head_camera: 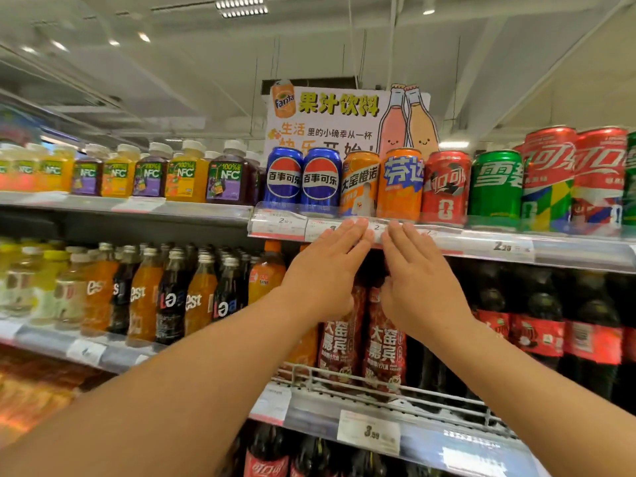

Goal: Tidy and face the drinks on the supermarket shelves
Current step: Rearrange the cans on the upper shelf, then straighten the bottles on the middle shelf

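No grip is taken on anything: the left hand (pixel 323 270) and the right hand (pixel 421 287) are both held flat with fingers straight and close together, nothing pinched. Their fingertips are raised to the price-tag strip (pixel 344 228) along the front edge of the top shelf, and appear to touch it, though contact cannot be settled from this angle. Directly above and just beyond the fingertips, the orange cans are found: the orange can with white lettering (pixel 359 184) over the left hand, the orange Fanta can (pixel 401 182) over the right. Both stand upright, long axis vertical, labels turned outward. Each hand is thus about equally near its own can, and only a short reach upward and farther in would be called for. To the left two blue Pepsi cans (pixel 303 177) are ranged; to the right a red Coca-Cola can (pixel 445 187) and a green Sprite can (pixel 495 189). Farther left, juice bottles (pixel 186 173) are lined up on the shelf.
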`<state>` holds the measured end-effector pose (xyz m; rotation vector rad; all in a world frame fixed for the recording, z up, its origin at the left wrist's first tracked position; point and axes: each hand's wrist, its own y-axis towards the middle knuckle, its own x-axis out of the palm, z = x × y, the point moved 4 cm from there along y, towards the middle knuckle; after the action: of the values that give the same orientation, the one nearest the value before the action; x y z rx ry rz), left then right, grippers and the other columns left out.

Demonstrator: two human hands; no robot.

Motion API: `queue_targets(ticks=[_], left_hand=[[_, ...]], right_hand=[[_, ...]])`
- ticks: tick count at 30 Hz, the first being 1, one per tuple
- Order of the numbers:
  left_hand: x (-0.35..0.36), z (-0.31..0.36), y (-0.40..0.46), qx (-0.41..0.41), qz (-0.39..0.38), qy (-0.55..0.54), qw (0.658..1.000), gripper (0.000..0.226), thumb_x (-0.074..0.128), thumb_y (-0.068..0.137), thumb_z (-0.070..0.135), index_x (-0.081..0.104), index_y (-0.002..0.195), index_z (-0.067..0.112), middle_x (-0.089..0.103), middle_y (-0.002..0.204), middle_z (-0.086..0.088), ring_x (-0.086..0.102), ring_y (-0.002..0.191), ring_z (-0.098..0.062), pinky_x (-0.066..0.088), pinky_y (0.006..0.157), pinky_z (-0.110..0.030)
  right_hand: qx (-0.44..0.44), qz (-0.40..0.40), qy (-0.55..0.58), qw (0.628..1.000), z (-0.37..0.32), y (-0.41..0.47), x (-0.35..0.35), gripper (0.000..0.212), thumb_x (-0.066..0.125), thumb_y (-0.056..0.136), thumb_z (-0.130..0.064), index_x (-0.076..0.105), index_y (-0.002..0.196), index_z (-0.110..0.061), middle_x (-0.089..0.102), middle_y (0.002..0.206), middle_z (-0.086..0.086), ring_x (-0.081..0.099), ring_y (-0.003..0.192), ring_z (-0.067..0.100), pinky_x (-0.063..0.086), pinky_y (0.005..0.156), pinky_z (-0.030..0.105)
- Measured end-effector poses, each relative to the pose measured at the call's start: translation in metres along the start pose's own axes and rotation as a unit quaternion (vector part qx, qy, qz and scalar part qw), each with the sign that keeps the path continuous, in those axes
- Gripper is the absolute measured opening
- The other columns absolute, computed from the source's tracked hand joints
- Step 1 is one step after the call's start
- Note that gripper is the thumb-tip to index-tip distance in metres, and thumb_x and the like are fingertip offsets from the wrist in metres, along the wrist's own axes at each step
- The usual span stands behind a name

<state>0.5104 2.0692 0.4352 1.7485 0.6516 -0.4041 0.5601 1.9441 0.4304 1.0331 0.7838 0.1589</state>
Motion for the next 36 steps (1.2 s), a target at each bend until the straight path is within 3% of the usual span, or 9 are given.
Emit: queue_targets(ticks=[6, 10, 14, 17, 21, 24, 28, 32, 36], left_hand=[[-0.006, -0.008, -0.03, 0.023, -0.053, 0.047, 0.997, 0.084, 0.053, 0.086, 0.027, 0.005, 0.155, 0.018, -0.003, 0.163, -0.003, -0.002, 0.149, -0.02, 0.006, 0.121, -0.039], [-0.01, -0.057, -0.073, -0.018, -0.1, 0.082, 0.991, 0.081, 0.052, 0.088, 0.028, 0.007, 0.155, 0.019, -0.001, 0.163, -0.002, -0.001, 0.149, -0.02, 0.01, 0.122, -0.04], [-0.03, -0.109, -0.09, -0.067, -0.071, 0.086, 0.992, 0.083, 0.058, 0.083, 0.025, 0.015, 0.154, 0.016, 0.012, 0.162, -0.005, 0.009, 0.148, -0.023, 0.013, 0.119, -0.038], [-0.038, -0.155, -0.096, -0.121, -0.068, 0.084, 0.987, 0.089, 0.058, 0.084, 0.025, 0.006, 0.155, 0.016, 0.005, 0.163, -0.004, 0.004, 0.149, -0.022, 0.007, 0.118, -0.034], [-0.038, -0.209, -0.098, -0.152, -0.069, 0.08, 0.983, 0.095, 0.059, 0.083, 0.025, -0.003, 0.154, 0.02, -0.003, 0.163, -0.005, -0.003, 0.149, -0.024, 0.009, 0.121, -0.042], [-0.026, -0.234, -0.104, -0.134, -0.07, 0.086, 0.985, 0.1, 0.061, 0.08, 0.024, -0.007, 0.153, 0.025, -0.002, 0.162, -0.006, -0.005, 0.149, -0.027, 0.005, 0.121, -0.046], [-0.016, -0.249, -0.102, -0.09, -0.013, 0.084, 0.992, 0.099, 0.062, 0.073, 0.028, 0.004, 0.154, 0.024, 0.015, 0.159, -0.007, 0.008, 0.145, -0.028, 0.005, 0.121, -0.045], [-0.017, -0.257, -0.101, -0.046, 0.017, 0.065, 0.997, 0.099, 0.061, 0.072, 0.028, 0.008, 0.155, 0.019, 0.018, 0.159, -0.003, 0.01, 0.143, -0.025, 0.001, 0.117, -0.038], [-0.021, -0.266, -0.099, -0.021, 0.0, 0.053, 0.998, 0.094, 0.055, 0.076, 0.03, 0.005, 0.156, 0.02, 0.014, 0.161, 0.0, 0.011, 0.145, -0.023, 0.006, 0.119, -0.038]], right_hand=[[0.023, -0.025, -0.027, 0.999, -0.009, 0.001, 0.002, 0.075, 0.048, 0.09, -0.019, 0.012, 0.154, -0.002, 0.006, 0.162, 0.016, 0.0, 0.15, 0.03, -0.001, 0.121, 0.043], [0.033, -0.035, -0.03, 0.998, -0.011, 0.001, 0.0, 0.075, 0.048, 0.092, -0.023, 0.012, 0.154, -0.003, 0.005, 0.162, 0.015, 0.0, 0.15, 0.03, -0.001, 0.121, 0.043], [0.057, -0.041, -0.038, 0.997, -0.014, 0.0, 0.001, 0.075, 0.047, 0.094, -0.024, 0.007, 0.154, -0.005, 0.001, 0.163, 0.014, -0.005, 0.15, 0.028, -0.003, 0.12, 0.042], [0.095, -0.049, -0.052, 0.993, -0.023, 0.003, 0.002, 0.077, 0.049, 0.093, -0.026, 0.008, 0.154, -0.005, 0.002, 0.163, 0.014, -0.004, 0.15, 0.03, -0.001, 0.121, 0.044], [0.13, -0.041, -0.03, 0.99, -0.063, 0.02, -0.003, 0.08, 0.055, 0.086, -0.035, 0.018, 0.15, -0.006, 0.01, 0.161, 0.017, 0.002, 0.149, 0.032, 0.002, 0.121, 0.047], [0.06, -0.041, 0.001, 0.997, -0.118, 0.037, 0.001, 0.076, 0.053, 0.087, -0.031, 0.019, 0.151, -0.011, 0.012, 0.161, 0.013, 0.003, 0.149, 0.029, 0.004, 0.121, 0.044], [0.055, -0.058, 0.03, 0.996, -0.173, 0.07, 0.012, 0.08, 0.057, 0.088, -0.027, 0.014, 0.154, -0.014, 0.009, 0.162, 0.01, 0.002, 0.149, 0.028, 0.006, 0.12, 0.041], [0.045, -0.097, 0.009, 0.994, -0.209, 0.11, 0.023, 0.085, 0.058, 0.089, -0.027, 0.005, 0.155, -0.014, 0.002, 0.163, 0.009, -0.001, 0.149, 0.027, 0.004, 0.12, 0.041], [0.067, -0.085, -0.003, 0.994, -0.235, 0.127, 0.027, 0.087, 0.067, 0.083, -0.028, 0.019, 0.152, -0.008, 0.021, 0.158, 0.012, 0.015, 0.145, 0.028, 0.016, 0.119, 0.043]])
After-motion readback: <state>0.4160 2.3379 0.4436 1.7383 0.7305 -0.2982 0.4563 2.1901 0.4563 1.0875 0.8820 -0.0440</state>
